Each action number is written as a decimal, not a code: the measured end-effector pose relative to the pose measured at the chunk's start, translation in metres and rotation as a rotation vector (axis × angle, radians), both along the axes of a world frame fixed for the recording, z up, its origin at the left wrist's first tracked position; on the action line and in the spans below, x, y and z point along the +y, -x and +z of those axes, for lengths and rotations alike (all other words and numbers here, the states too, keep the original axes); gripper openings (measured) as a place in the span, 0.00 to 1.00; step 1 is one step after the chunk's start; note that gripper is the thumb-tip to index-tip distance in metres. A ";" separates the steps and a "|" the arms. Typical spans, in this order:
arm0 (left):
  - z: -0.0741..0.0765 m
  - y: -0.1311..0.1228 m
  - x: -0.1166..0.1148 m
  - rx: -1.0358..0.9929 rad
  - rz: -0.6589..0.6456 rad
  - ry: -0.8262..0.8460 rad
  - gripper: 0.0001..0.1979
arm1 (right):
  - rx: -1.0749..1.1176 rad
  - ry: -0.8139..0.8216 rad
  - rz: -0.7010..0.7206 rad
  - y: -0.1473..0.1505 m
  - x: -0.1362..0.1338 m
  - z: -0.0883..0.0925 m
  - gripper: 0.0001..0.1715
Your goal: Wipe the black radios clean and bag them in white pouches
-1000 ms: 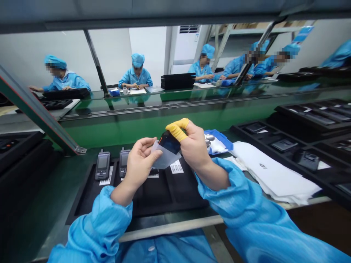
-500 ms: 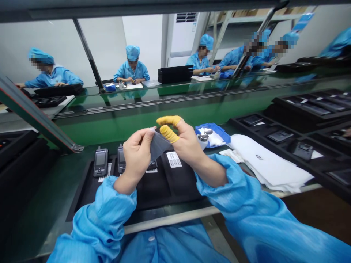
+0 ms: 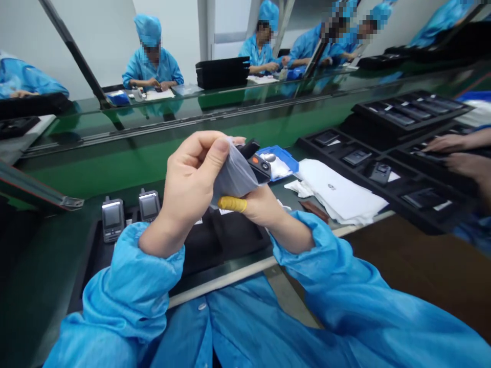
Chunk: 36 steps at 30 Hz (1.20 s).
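Observation:
In the head view my left hand point(image 3: 192, 179) pinches a thin, whitish, see-through cloth point(image 3: 238, 176) between thumb and fingers. The cloth drapes over a black two-way radio point(image 3: 263, 168), which has an orange button and a stub antenna at its top. My right hand point(image 3: 264, 204) grips the radio from below and behind; a yellow finger cot covers its thumb, and its other fingers are mostly hidden. Below, two more radios with screens, a left radio point(image 3: 112, 220) and a right radio point(image 3: 149, 204), stand in a black foam tray point(image 3: 241, 230).
Beyond my right hand are a blue box point(image 3: 286, 156) with white wipes and a stack of white paper point(image 3: 337, 191). Black trays of devices point(image 3: 368, 153) lie at the right, with a co-worker's hands point(image 3: 460, 151) over one. Other people sit across the green bench.
The radio's top with its orange button has come into view beneath the cloth. My right hand has turned and dropped beneath it. The view has swung right and down.

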<state>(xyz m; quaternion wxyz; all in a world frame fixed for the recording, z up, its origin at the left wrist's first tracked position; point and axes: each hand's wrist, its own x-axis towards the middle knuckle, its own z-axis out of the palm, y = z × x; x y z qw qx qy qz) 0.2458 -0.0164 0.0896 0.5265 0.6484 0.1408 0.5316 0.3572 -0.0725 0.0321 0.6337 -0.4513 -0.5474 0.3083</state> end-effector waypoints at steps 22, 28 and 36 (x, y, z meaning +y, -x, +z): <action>-0.098 -0.026 0.035 0.587 0.140 0.134 0.20 | -0.415 0.560 -0.249 -0.066 0.034 -0.058 0.09; -0.121 -0.008 0.004 0.862 -0.057 -0.001 0.17 | -0.486 0.449 -0.435 -0.068 0.018 -0.049 0.18; -0.120 0.000 -0.008 1.096 -0.085 -0.202 0.22 | -0.527 0.693 -1.241 -0.217 -0.052 -0.038 0.15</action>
